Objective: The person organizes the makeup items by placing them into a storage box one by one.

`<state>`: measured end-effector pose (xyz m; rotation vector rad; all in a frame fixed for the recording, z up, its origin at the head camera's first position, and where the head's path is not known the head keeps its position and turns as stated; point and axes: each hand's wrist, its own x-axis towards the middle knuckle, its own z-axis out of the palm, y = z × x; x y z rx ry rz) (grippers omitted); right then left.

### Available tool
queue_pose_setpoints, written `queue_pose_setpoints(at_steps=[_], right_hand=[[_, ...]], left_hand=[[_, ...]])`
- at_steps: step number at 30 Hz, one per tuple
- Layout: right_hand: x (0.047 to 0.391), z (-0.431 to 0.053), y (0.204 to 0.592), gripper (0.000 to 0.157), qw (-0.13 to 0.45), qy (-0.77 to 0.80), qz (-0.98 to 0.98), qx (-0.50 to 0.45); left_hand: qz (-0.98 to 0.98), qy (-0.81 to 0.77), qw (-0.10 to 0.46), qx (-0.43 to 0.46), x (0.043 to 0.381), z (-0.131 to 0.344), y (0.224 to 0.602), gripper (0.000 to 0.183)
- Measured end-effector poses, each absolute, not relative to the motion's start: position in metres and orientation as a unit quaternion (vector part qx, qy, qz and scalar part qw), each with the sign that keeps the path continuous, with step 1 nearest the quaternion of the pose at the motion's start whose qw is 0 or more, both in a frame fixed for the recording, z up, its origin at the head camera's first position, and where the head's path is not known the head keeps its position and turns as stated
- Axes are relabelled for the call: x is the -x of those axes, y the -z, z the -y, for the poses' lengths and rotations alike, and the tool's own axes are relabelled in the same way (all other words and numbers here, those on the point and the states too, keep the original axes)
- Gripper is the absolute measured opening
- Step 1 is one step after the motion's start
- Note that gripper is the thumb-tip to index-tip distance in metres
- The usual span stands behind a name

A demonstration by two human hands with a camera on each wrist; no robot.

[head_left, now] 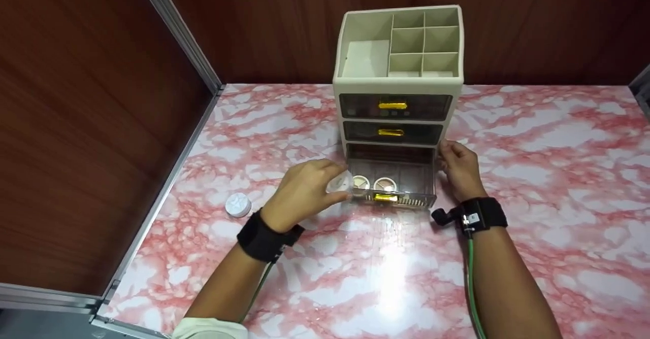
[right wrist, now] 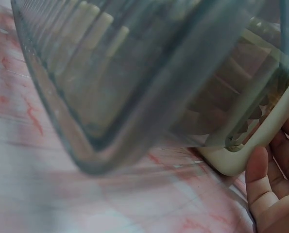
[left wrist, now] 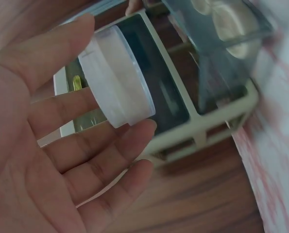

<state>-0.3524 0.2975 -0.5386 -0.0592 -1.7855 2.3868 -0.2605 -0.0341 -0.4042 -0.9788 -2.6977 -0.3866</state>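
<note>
My left hand (head_left: 307, 192) pinches a small round translucent jar (left wrist: 117, 75) between thumb and fingers, at the left front corner of the pulled-out bottom drawer (head_left: 414, 176). Inside that smoky clear drawer, near its front, lie two round palettes, a cream one (head_left: 361, 182) and a tan one (head_left: 385, 184). On the opposite side, the right hand (head_left: 461, 169) touches the lower right side of the cream drawer organizer (head_left: 398, 86). The right wrist view shows its thumb and fingers against the organizer's frame (right wrist: 222, 162).
A round white jar (head_left: 238, 205) with a star pattern on top stands on the pink marbled table (head_left: 553, 176), left of the left hand. Two upper drawers (head_left: 365, 131) are closed. The organizer's top has several compartments. Brown panels (head_left: 274, 29) rise behind and at left.
</note>
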Motion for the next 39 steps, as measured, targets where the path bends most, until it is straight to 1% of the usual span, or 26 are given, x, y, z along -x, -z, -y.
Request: queue_pose_setpoints(at_steps=[8, 16, 23, 26, 32, 39], right_hand=[[0.351, -0.3, 0.539, 0.027, 0.07, -0.801, 0.594, 0.015], [0.349, -0.301, 0.54, 0.029, 0.07, -0.808, 0.586, 0.006], [0.349, -0.301, 0.54, 0.025, 0.07, -0.812, 0.58, 0.001], [0.349, -0.301, 0.539, 0.023, 0.066, -0.813, 0.579, 0.004], [0.351, -0.302, 0.538, 0.024, 0.066, -0.812, 0.58, 0.002], [0.352, -0.299, 0.536, 0.032, 0.064, -0.798, 0.599, 0.002]], left_hand=[[0.919, 0.111, 0.096, 0.366, 0.265, 0.01, 0.402, 0.056], [0.912, 0.109, 0.081, 0.388, 0.279, -0.011, 0.405, 0.05], [0.91, 0.117, 0.077, 0.39, 0.293, -0.038, 0.412, 0.057], [0.909, 0.125, 0.068, 0.392, 0.3, -0.049, 0.416, 0.057], [0.908, 0.125, 0.034, 0.399, 0.311, -0.071, 0.423, 0.052], [0.91, 0.118, -0.016, 0.398, 0.319, -0.092, 0.429, 0.047]])
